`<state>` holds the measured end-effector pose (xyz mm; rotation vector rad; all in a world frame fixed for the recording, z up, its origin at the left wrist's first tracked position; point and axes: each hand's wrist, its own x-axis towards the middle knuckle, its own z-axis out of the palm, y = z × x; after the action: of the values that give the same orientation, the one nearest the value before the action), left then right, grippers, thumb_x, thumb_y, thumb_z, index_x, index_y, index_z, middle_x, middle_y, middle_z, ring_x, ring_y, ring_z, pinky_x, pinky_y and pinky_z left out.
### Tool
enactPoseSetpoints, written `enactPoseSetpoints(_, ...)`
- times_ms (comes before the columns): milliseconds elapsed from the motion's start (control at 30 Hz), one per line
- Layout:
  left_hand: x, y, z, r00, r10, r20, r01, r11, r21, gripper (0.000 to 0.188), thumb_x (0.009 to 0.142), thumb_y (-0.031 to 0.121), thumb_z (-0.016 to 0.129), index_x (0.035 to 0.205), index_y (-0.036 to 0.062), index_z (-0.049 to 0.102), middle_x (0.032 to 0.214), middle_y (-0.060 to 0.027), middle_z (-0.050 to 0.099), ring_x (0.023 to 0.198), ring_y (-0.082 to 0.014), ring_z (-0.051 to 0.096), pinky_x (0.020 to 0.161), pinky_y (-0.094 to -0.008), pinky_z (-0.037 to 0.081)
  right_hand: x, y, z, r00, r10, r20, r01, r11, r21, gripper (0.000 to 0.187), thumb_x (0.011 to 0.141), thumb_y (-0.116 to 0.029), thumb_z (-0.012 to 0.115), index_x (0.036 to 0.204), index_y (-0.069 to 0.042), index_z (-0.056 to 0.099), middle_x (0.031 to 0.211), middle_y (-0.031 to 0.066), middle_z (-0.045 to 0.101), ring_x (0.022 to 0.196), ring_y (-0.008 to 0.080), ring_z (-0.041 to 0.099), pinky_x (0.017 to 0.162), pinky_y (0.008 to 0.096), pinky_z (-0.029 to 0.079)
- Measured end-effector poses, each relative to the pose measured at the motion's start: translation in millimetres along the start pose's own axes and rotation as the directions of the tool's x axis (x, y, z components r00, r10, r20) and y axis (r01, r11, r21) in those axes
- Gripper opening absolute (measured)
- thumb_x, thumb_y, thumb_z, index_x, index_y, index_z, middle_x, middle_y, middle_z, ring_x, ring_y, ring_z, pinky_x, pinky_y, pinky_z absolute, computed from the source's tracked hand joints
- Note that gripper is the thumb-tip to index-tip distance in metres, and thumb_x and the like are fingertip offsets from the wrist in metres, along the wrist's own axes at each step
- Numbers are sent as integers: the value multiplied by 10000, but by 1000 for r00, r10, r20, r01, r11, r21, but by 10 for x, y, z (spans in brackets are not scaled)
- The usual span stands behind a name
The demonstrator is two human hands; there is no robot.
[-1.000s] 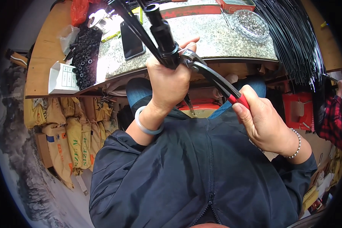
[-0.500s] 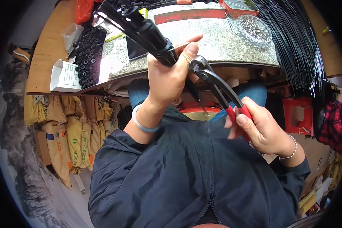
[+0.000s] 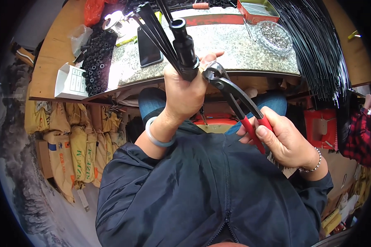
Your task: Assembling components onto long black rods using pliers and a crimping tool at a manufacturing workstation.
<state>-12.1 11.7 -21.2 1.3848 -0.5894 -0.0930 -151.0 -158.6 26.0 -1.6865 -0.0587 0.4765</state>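
My left hand (image 3: 182, 98) is closed around a black umbrella frame (image 3: 184, 50), with thin ribs and a ringed tube standing up out of the fist. A narrow end of it shows below the hand. In my right hand (image 3: 285, 140) is a pair of end-cutting pincers (image 3: 240, 97) with red grips and dark metal arms. Their jaws lie right beside my left thumb and fingers. Whether the jaws pinch anything there I cannot tell.
On the speckled worktop (image 3: 226, 51) lie a phone (image 3: 149, 48), a red strip (image 3: 212, 19), a clear dish of small metal parts (image 3: 274, 38) and a red box (image 3: 257, 15). Black rods (image 3: 317, 49) overhang its right edge. Black fittings (image 3: 97, 68) and a white box (image 3: 71, 82) sit left.
The umbrella frame has swung from leaning left to nearly upright, its tube end now facing me. My left wrist has turned with it. The pincers stay by the left hand.
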Motion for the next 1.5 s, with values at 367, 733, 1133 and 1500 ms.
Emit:
enactPoseSetpoints(367,-17,-26,22,1000,-10,-3,10,1000,-11,208,905,105,533,953,-75,625,529,58,454,435,2,380,395,-173,256,-8,1,-37,1000,27,1,-27,1000,-3,343,953,-338,405,930,2,440,960,148,595,900,195,618,798,303,486)
enactPoseSetpoints(733,-29,-99,4,996,82,38,-84,995,51,156,885,78,554,891,-49,644,518,51,452,425,1,359,409,-169,267,-21,-63,-65,997,-37,-63,32,997,-77,216,957,-196,433,893,10,451,732,93,556,698,159,593,607,278,448)
enactPoseSetpoints(1133,-24,40,88,998,-20,-54,20,1000,-2,284,923,172,522,867,-84,630,496,24,448,403,-16,370,385,-189,291,213,433,450,831,-447,-330,248,830,-500,216,945,-209,442,912,5,436,699,104,506,529,223,519,506,306,420)
enactPoseSetpoints(1500,21,10,-11,985,-36,-171,43,999,34,166,882,110,593,890,-35,672,552,10,549,509,-45,500,493,-221,407,334,705,437,757,-440,-483,363,898,-249,232,821,-201,644,768,3,545,862,58,424,801,162,410,693,263,371)
